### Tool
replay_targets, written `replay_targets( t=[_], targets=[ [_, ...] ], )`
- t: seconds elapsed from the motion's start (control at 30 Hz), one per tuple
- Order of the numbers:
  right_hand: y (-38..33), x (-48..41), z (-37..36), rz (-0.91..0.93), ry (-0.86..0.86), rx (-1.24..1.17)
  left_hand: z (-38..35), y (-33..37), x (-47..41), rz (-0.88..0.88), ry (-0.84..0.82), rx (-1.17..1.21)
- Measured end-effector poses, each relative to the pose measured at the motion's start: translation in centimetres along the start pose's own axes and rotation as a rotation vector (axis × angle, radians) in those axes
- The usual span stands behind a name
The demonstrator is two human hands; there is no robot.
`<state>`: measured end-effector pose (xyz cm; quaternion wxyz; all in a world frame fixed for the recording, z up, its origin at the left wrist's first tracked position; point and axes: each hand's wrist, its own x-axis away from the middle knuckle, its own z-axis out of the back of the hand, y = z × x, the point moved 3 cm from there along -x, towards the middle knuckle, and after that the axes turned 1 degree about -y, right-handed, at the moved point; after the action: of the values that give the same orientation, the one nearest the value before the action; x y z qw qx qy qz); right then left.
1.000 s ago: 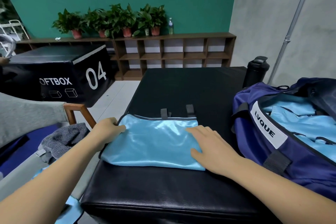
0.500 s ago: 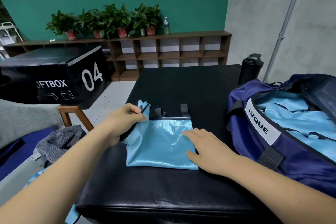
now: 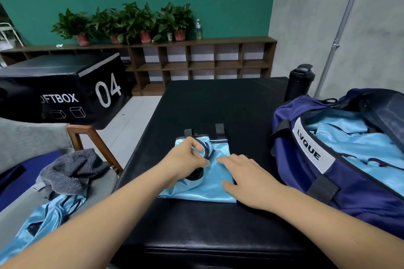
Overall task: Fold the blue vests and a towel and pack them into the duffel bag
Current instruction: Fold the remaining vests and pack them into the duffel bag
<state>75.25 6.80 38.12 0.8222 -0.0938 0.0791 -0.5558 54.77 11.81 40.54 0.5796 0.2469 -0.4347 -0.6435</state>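
- I see the left hand [image 3: 185,159] pinching a dark-trimmed flap of the glossy blue vest [image 3: 209,183], folded small on the black padded table [image 3: 218,102].
- My right hand [image 3: 247,179] lies flat, fingers spread, pressing the satin.
- The navy duffel bag [image 3: 341,181] gapes open on the right.

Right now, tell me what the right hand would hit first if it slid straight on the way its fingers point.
The right hand points left across the folded vest, so it would likely meet the left hand first, which is pinching the vest's folded-over edge.
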Motion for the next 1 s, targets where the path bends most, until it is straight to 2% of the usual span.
replay_targets(
  t=[0.13, 0.23, 0.3, 0.4, 0.47, 0.73, 1.0],
  targets=[
    [-0.1, 0.0, 0.2, -0.003, 0.029, 0.0, -0.5, 0.6, 1.6, -0.014, -0.168, 0.187],
    [-0.2, 0.2, 0.4, -0.005, 0.063, -0.014, 0.9, 1.3, 2.9, -0.067, -0.21, 0.172],
    [-0.5, 0.3, 0.7, 0.024, 0.089, -0.029, 2.2, 1.1, 3.6, -0.127, -0.204, 0.067],
    [-1.3, 0.6, 1.0, 0.118, 0.112, -0.068, 3.9, 0.8, 4.5, -0.275, -0.163, -0.306],
    [-1.9, 0.9, 1.0, 0.184, 0.1, -0.086, 4.3, 0.8, 5.1, -0.333, -0.159, -0.436],
    [-3.7, 2.1, 0.3, 0.306, -0.046, -0.03, 4.1, -2.2, 5.9, -0.369, -0.242, -0.646],
    [-3.8, 1.7, -0.2, 0.346, -0.02, 0.024, 3.0, -2.8, 5.8, -0.479, -0.204, -0.81]
  ],
)
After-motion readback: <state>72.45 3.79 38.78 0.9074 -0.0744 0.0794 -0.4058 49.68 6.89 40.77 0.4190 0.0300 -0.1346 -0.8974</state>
